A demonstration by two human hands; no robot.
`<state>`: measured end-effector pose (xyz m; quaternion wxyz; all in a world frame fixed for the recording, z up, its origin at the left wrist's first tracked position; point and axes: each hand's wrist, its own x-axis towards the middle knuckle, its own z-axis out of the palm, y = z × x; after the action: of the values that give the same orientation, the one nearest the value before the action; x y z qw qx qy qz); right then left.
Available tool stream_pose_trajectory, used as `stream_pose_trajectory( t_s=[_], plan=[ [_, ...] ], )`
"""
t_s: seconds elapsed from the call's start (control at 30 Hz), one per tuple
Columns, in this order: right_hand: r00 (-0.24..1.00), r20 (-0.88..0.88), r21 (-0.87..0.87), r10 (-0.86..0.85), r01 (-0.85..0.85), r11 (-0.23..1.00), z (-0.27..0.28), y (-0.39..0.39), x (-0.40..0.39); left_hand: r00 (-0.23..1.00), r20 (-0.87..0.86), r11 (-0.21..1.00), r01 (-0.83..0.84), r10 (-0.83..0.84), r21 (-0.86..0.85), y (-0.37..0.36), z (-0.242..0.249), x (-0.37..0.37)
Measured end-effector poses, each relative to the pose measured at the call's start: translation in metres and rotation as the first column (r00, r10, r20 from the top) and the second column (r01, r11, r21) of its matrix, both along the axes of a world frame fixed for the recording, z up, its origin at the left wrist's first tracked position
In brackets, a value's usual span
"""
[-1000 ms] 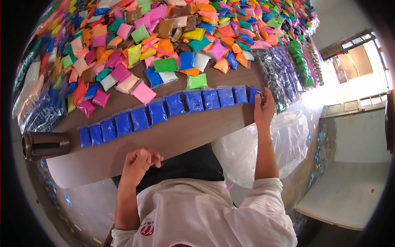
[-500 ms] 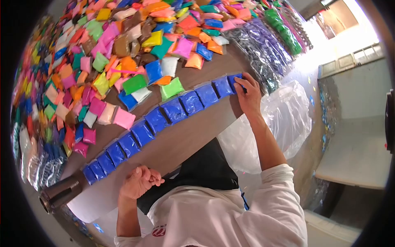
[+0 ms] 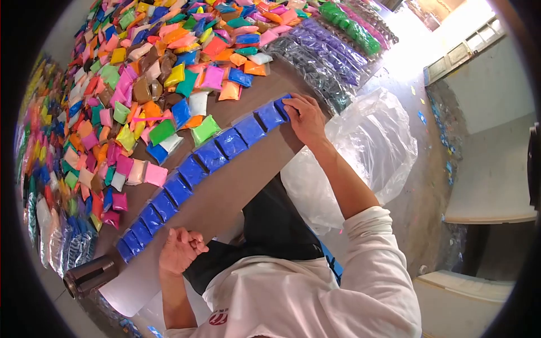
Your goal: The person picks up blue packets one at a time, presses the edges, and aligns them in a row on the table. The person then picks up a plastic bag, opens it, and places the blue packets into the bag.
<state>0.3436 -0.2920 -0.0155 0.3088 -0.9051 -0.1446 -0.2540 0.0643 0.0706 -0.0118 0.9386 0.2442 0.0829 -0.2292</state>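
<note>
A row of blue packets [image 3: 194, 172] lies on the brown tabletop [image 3: 236, 180], running as one slanted line from about 8 o'clock near the tabletop's near edge up to about 1 o'clock. The packets lie edge to edge, each touching the next.

The right hand [image 3: 307, 115] rests at the 1 o'clock end of the row, palm down, fingers spread flat over the last blue packet [image 3: 280, 107] and touching it. Its grip is wide and flat, pressing on the packet and not closed around it. The white sleeve [image 3: 372, 236] runs back from it toward 5 o'clock.

The left hand [image 3: 180, 250] sits at the tabletop's near edge, at about 7 o'clock, just beside the lower end of the blue row but apart from it. Its fingers are curled in to a narrow, nearly closed grip; whether anything lies inside it cannot be told.

A dark metal cylinder [image 3: 90, 276] lies on its side at 8 o'clock, near the left hand. Beyond the blue row, from 9 to 12 o'clock, a heap of mixed coloured packets [image 3: 135, 84] covers the tabletop. At 1 o'clock lie strips of dark packets [image 3: 315, 70], purple packets [image 3: 332, 48] and green packets [image 3: 349, 28]. A clear plastic bag [image 3: 372, 146] hangs off the tabletop's edge at 3 o'clock, just beside the right forearm.
</note>
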Motion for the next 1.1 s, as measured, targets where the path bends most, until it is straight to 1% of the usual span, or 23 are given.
stream_pose_trajectory(
  t_s=[0.03,0.13,0.23,0.33,0.4,0.47,0.53,0.6,0.63,0.67,0.7,0.73,0.8,0.87,0.97,1.07,1.1],
  plan=[
    [0.999,-0.052,-0.010,0.016,-0.017,1.000,0.001,-0.001,0.001,1.000,-0.007,1.000,-0.017,0.017,0.017,-0.001,0.001,-0.001],
    [0.993,-0.086,0.011,0.075,-0.075,0.997,0.007,0.000,0.007,0.998,-0.027,0.996,-0.056,0.058,0.074,-0.003,0.004,-0.003],
    [0.995,-0.045,0.062,0.088,-0.085,0.994,0.017,0.000,-0.001,0.993,-0.046,0.989,-0.106,0.111,0.100,-0.003,0.005,-0.005],
    [0.989,0.137,0.346,-0.062,0.011,0.938,0.010,-0.004,-0.021,0.991,-0.025,0.987,-0.131,0.134,0.095,-0.002,-0.002,-0.007],
    [0.986,0.164,0.396,-0.004,-0.063,0.916,0.022,-0.011,-0.062,0.985,-0.029,0.981,-0.169,0.173,0.089,-0.003,-0.001,-0.010],
    [0.991,0.058,0.416,0.117,-0.131,0.900,0.031,-0.028,-0.100,0.989,-0.005,0.987,-0.148,0.148,0.066,-0.002,-0.003,-0.009],
    [0.988,0.072,0.399,0.134,-0.152,0.904,0.039,-0.053,-0.121,0.992,-0.006,0.990,-0.127,0.128,0.068,0.000,-0.002,-0.007],
    [0.996,-0.090,0.332,0.016,0.014,0.943,0.044,-0.094,-0.128,0.992,-0.039,0.990,-0.117,0.121,0.081,0.000,-0.001,-0.005],
    [0.966,-0.253,0.138,-0.048,0.085,0.987,0.046,-0.121,-0.125,0.991,-0.056,0.990,-0.113,0.118,0.087,0.000,0.001,-0.004],
    [0.909,-0.394,-0.071,-0.139,0.121,0.990,0.048,-0.149,-0.117,0.992,-0.062,0.992,-0.103,0.108,0.079,0.001,0.001,-0.004],
    [0.830,-0.501,-0.291,-0.245,0.105,0.951,0.046,-0.175,-0.108,0.993,-0.067,0.993,-0.095,0.100,0.070,0.002,0.001,-0.003],
    [0.735,-0.571,-0.492,-0.366,0.050,0.869,0.038,-0.200,-0.097,0.993,-0.071,0.994,-0.089,0.093,0.062,0.003,0.000,-0.003],
    [0.557,-0.670,-0.591,-0.491,0.000,0.806,0.011,-0.243,-0.070,0.994,-0.071,0.995,-0.082,0.086,0.064,0.006,-0.002,-0.002],
    [0.479,-0.711,-0.609,-0.516,-0.052,0.791,-0.041,-0.292,-0.033,0.993,-0.073,0.994,-0.085,0.090,0.075,0.005,-0.001,-0.003],
    [0.498,-0.757,-0.546,-0.424,-0.124,0.829,-0.100,-0.319,-0.008,0.991,-0.071,0.991,-0.103,0.110,0.091,0.002,0.001,-0.003],
    [0.555,-0.696,-0.596,-0.455,-0.094,0.797,-0.136,-0.306,-0.002,0.988,-0.060,0.986,-0.137,0.143,0.094,0.002,0.000,-0.005],
    [0.510,-0.675,-0.626,-0.532,-0.015,0.780,-0.140,-0.294,-0.002,0.986,-0.056,0.984,-0.149,0.155,0.095,0.001,0.000,-0.004]
  ],
)
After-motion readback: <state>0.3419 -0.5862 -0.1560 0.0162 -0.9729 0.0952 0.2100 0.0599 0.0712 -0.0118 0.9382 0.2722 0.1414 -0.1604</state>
